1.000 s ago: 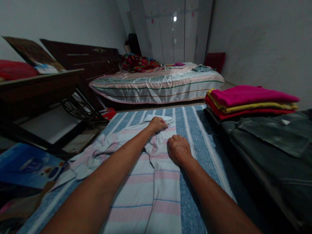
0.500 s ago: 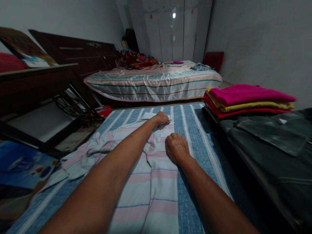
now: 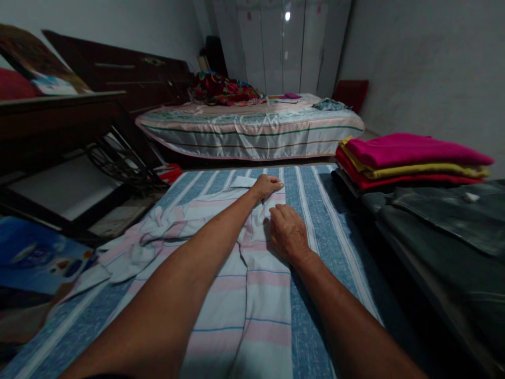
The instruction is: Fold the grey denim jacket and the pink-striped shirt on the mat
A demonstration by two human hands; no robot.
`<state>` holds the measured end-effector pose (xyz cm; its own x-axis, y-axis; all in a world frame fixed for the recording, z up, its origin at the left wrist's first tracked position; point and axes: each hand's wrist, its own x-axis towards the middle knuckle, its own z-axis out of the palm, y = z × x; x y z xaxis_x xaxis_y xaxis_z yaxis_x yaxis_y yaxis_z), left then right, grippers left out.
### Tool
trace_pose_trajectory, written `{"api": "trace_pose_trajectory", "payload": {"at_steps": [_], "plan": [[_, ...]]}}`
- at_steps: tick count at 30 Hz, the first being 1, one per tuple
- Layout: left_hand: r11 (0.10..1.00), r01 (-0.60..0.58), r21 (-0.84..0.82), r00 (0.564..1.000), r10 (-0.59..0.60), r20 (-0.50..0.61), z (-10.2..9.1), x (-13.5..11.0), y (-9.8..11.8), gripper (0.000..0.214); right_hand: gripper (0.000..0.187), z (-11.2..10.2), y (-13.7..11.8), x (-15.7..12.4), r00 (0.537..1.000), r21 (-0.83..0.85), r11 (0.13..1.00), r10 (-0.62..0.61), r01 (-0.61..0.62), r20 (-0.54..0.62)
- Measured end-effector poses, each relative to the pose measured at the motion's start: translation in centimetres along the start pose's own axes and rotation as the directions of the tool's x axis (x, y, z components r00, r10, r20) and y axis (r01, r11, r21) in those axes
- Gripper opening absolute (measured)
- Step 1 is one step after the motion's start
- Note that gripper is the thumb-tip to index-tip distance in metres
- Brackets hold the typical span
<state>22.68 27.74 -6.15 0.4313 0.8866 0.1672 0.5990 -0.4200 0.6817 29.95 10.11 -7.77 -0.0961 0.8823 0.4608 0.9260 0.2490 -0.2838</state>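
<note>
A white, pink and blue striped shirt (image 3: pixel 266 300) lies partly folded on a blue-and-white striped cloth surface (image 3: pixel 339 231). Its sleeve is bunched to the left, and a pale collar-like piece shows at the far end. My left hand (image 3: pixel 267 187) reaches to the far right corner of the shirt, thumb and fingers pinched on the fabric. Closer to me, my right hand (image 3: pixel 289 231) is curled over the shirt's right edge, its fingertips partly hidden against the cloth.
On the right stands a folded pile with a magenta garment (image 3: pixel 418 150) on top, beside dark folded trousers (image 3: pixel 445 242). A blue printed box (image 3: pixel 39 258) and a dark wooden table (image 3: pixel 63 113) are at left. A bed (image 3: pixel 252 131) lies beyond.
My left hand has shifted slightly right and away from me along the shirt's far edge. My right hand stays at the right edge, its fingers a little less curled. The view has tilted slightly.
</note>
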Motion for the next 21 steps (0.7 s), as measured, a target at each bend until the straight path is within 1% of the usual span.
{"api": "trace_pose_trajectory", "payload": {"at_steps": [2, 5, 8, 11, 14, 17, 21], "plan": [[0.999, -0.010, 0.033, 1.000, 0.010, -0.002, 0.2, 0.0, 0.0, 0.017, 0.022, 0.1, 0.1, 0.0, 1.000, 0.002, 1.000, 0.006, -0.006, 0.001], [0.994, -0.022, 0.106, 1.000, 0.023, -0.008, 0.7, 0.2, 0.0, 0.012, 0.023, 0.3, 0.1, -0.1, 0.999, 0.011, 1.000, 0.024, -0.025, 0.032], [0.984, -0.029, 0.177, 0.999, 0.033, -0.023, 1.2, 0.2, 0.0, 0.011, 0.031, 0.5, -0.1, -0.2, 0.997, 0.029, 0.999, 0.026, -0.028, 0.076], [0.972, -0.027, 0.233, 0.999, 0.037, -0.038, 1.5, 0.1, 0.1, 0.017, 0.046, 0.7, -0.2, -0.3, 0.994, 0.044, 0.999, 0.005, -0.010, 0.111], [0.962, -0.027, 0.270, 0.998, 0.041, -0.046, 1.5, -0.1, 0.2, 0.028, 0.050, 0.9, -0.2, -0.5, 0.986, 0.029, 0.999, 0.025, -0.031, 0.165], [0.960, -0.021, 0.279, 0.999, 0.033, -0.038, 0.8, -0.2, 0.2, 0.035, 0.055, 1.1, -0.1, -0.7, 0.977, 0.007, 0.998, 0.063, -0.066, 0.203], [0.970, 0.021, 0.242, 1.000, -0.021, -0.002, -1.3, -0.3, 0.0, 0.032, 0.061, 1.0, -0.2, -0.8, 0.971, 0.001, 0.997, 0.072, -0.074, 0.229]]}}
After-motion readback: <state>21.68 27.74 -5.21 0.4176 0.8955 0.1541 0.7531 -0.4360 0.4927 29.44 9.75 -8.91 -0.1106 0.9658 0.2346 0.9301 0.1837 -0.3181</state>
